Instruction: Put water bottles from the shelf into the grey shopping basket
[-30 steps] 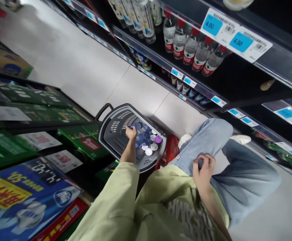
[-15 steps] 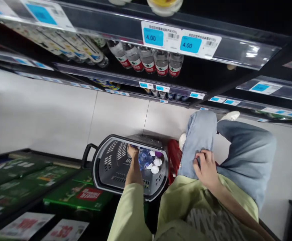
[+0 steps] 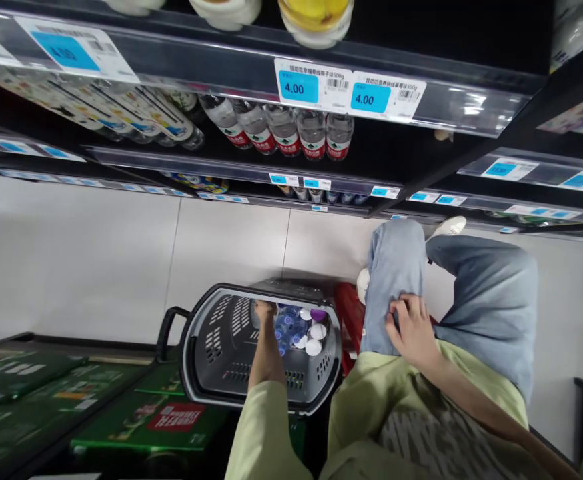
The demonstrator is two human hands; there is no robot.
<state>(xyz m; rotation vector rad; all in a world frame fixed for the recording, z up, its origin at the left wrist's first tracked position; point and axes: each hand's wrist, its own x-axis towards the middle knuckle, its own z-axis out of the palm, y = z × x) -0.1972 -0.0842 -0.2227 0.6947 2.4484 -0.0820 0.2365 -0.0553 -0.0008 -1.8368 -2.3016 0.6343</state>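
Note:
My left hand point(image 3: 264, 313) reaches down into a grey shopping basket point(image 3: 211, 347) on the floor and is closed around the top of a bottle. Several bottles point(image 3: 299, 328) with white, blue and purple caps stand packed at the basket's right end, right next to that hand. My right hand point(image 3: 411, 328) rests on my bent knee, fingers curled against the light blue jeans point(image 3: 476, 293), with nothing in it. Both sleeves are pale green.
Dark shelves run along the far side, holding red-labelled water bottles point(image 3: 291, 130) behind blue 4.00 price tags point(image 3: 299, 87). Green boxes point(image 3: 171, 413) lie stacked at the lower left. A red object point(image 3: 349, 313) sits between basket and legs. Pale floor tiles point(image 3: 96, 260) stretch left.
The view has swung up and to the right, bringing the shelf front-on. My left hand has stayed on the bottle in the basket and my right hand has stayed on the knee.

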